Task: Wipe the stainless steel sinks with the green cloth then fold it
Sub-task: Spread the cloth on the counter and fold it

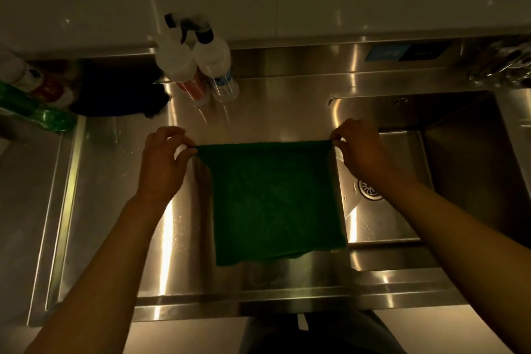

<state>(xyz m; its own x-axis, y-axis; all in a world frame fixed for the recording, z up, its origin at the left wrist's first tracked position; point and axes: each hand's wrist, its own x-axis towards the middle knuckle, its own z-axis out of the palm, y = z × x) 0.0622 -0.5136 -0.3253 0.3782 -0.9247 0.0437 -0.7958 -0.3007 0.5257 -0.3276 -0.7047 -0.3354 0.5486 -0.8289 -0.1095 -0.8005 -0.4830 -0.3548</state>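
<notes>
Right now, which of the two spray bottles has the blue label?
The right spray bottle; the left spray bottle carries a red label instead.

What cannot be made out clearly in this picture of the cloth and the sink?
Head view:
- Spray bottles: labels too blurred to read.
- Drain of the sink: partly hidden by the right forearm.
- Dark object beyond the left hand: too dim to identify.
- Bottles at left: cut off by the edge.

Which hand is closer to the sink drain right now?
Right. The right hand, pinching the right corner of the cloth, sits just beyond the drain; the left hand pinches the other corner, across the cloth from it.
</notes>
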